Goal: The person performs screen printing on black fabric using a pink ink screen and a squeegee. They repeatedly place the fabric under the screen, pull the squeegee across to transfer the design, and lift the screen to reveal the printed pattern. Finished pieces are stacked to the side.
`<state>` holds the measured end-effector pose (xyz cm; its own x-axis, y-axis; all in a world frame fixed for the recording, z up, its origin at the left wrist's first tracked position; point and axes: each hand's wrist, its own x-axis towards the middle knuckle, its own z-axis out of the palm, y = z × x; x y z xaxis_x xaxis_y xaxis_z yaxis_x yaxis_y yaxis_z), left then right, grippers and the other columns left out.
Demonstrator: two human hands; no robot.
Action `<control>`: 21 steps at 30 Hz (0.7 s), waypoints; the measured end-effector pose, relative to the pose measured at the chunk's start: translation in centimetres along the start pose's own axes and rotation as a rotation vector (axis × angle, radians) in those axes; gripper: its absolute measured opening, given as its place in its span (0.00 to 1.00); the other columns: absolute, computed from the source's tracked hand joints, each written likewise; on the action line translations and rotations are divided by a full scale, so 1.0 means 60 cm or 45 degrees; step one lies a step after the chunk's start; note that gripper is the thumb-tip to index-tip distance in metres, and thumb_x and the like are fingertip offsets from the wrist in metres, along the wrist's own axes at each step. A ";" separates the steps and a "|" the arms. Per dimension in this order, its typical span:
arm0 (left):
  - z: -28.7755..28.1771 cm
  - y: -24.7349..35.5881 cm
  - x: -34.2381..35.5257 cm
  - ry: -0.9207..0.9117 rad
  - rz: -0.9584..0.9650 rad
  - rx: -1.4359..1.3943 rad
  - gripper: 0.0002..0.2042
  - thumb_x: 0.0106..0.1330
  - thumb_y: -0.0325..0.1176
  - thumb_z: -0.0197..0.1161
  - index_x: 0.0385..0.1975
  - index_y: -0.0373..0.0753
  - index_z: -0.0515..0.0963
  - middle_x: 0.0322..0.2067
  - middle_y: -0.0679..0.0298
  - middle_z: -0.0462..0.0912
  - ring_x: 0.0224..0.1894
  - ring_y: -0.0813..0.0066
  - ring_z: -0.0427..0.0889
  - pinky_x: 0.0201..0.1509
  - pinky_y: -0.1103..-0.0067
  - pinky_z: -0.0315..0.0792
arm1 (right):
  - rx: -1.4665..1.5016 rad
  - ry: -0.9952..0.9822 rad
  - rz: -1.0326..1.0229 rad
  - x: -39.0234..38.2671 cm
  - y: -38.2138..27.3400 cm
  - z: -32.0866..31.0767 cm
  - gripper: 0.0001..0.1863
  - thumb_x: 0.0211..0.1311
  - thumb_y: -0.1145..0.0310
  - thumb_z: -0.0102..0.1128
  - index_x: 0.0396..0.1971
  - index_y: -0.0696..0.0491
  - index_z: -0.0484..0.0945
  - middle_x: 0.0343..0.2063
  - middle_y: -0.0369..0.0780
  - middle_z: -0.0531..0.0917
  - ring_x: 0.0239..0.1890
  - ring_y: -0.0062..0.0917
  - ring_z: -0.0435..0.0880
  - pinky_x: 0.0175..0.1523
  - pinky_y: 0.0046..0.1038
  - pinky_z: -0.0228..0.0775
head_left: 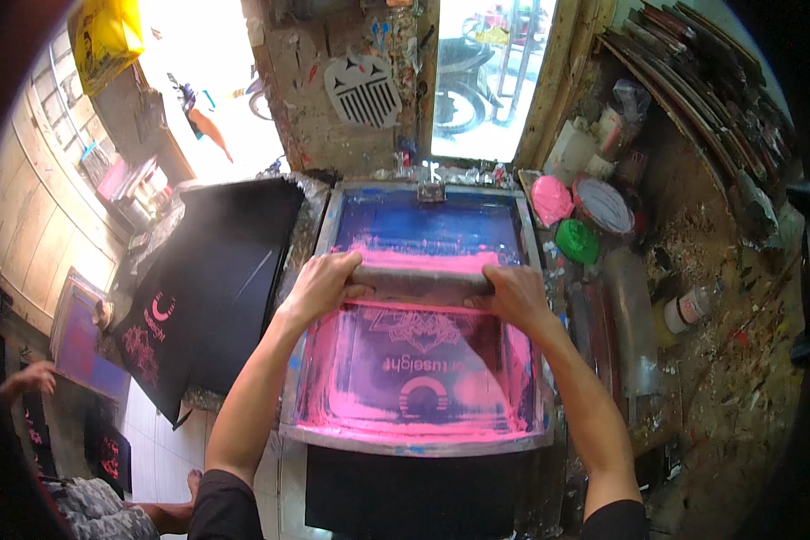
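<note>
Both my hands grip a squeegee [423, 284] with a dark, wide handle, laid crosswise on a screen printing frame [414, 443]. My left hand [327, 286] is closed round its left end, and my right hand [513, 292] round its right end. Pink ink [423, 261] lies in a thick band just beyond the squeegee. Nearer to me, the mesh [360, 360] is smeared pink and shows a stencilled design with lettering. Its far part is blue. A black sheet [405, 495] shows below the frame's near edge.
Black printed sheets [216, 261] are stacked at the left. At the right stand a pink tub [551, 200], a green lid [576, 241], a round container [603, 205] and a bottle [688, 308]. Many screens [693, 99] lean at the far right. Another person's hand [31, 380] appears at the left.
</note>
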<state>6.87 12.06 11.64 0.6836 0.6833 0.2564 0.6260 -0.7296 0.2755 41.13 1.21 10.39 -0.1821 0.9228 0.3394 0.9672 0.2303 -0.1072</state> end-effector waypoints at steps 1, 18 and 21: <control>-0.001 -0.017 0.031 0.007 -0.026 0.021 0.21 0.60 0.42 0.76 0.38 0.34 0.72 0.35 0.45 0.85 0.42 0.39 0.84 0.45 0.55 0.77 | -0.024 -0.020 -0.021 0.035 0.020 0.008 0.13 0.56 0.61 0.70 0.30 0.54 0.78 0.24 0.47 0.86 0.30 0.48 0.87 0.36 0.48 0.74; 0.010 0.140 -0.290 -0.057 0.076 0.091 0.19 0.54 0.41 0.77 0.33 0.41 0.71 0.25 0.60 0.77 0.29 0.57 0.83 0.35 0.62 0.77 | 0.057 -0.027 -0.184 -0.259 -0.124 -0.062 0.04 0.55 0.70 0.65 0.27 0.50 0.78 0.18 0.44 0.80 0.22 0.38 0.84 0.28 0.42 0.73; 0.009 0.058 -0.161 -0.231 0.083 -0.099 0.20 0.59 0.42 0.75 0.37 0.37 0.72 0.25 0.54 0.81 0.28 0.47 0.84 0.35 0.57 0.78 | 0.219 -0.169 -0.123 -0.159 -0.051 -0.025 0.04 0.55 0.71 0.63 0.31 0.50 0.78 0.17 0.47 0.82 0.23 0.46 0.86 0.29 0.50 0.75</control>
<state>2.62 2.92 9.61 0.7825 0.6134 0.1071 0.5521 -0.7629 0.3364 40.19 -8.77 8.90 -0.3054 0.9238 0.2310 0.9018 0.3585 -0.2412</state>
